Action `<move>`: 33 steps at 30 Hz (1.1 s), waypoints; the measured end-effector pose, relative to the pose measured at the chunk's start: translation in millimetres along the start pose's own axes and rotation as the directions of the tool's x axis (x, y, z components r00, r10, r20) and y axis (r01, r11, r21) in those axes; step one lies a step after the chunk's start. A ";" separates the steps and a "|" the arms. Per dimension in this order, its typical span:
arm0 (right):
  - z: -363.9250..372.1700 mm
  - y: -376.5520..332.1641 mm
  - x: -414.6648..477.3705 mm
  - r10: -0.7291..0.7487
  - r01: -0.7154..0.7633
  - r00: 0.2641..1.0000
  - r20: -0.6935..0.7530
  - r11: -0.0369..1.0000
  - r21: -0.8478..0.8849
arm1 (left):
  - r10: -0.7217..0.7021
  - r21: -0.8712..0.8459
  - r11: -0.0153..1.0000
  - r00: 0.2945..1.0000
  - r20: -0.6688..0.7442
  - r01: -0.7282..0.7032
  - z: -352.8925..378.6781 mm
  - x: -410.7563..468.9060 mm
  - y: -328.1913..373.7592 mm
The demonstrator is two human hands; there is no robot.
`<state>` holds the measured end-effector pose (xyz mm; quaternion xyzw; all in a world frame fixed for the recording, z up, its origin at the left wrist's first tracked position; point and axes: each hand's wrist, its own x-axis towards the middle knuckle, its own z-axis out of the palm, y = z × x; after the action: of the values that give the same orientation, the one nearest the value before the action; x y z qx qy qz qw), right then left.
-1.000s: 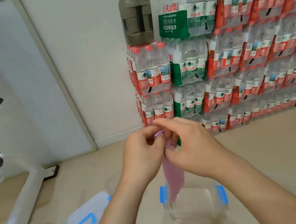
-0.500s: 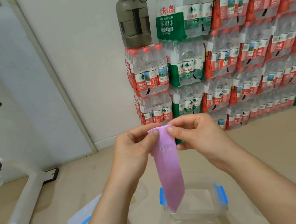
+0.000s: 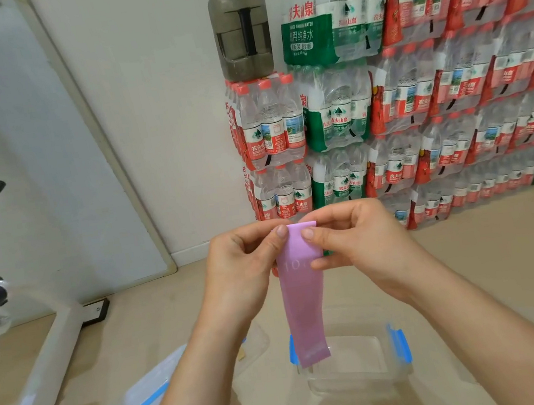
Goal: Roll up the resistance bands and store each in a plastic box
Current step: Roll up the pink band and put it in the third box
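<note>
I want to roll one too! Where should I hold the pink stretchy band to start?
Pinch the pink band at its top edge, thumbs facing you, one hand per corner, as the left hand and right hand do. It hangs flat and limp over the open plastic box, so that top edge probably rolls down easiest.

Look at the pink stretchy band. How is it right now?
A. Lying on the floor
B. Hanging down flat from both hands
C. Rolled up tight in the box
B: both the left hand and right hand pinch the top of the pink band, which hangs straight down above the clear box.
</note>
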<state>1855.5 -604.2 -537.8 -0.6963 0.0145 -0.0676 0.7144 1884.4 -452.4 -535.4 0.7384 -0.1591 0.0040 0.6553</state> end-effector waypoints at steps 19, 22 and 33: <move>4.5 -5.4 -5.3 0.029 -0.029 1.000 0.012 0.999 0.043 | 0.019 0.016 1.000 0.998 -0.067 -0.018 -4.0 0.2 1.4; 5.0 -5.1 -5.0 0.029 -0.030 1.000 0.004 0.999 0.032 | 0.017 0.025 1.000 0.998 -0.063 -0.016 -4.6 0.4 0.5; 3.0 -2.2 -2.8 0.062 -0.066 0.997 0.044 0.994 0.085 | 0.053 0.075 0.996 0.998 -0.025 -0.051 -6.4 0.7 -0.3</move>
<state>1853.0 -600.9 -535.6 -0.6654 0.0189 -0.0307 0.7457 1886.4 -446.4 -534.7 0.7578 -0.1694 0.0368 0.6290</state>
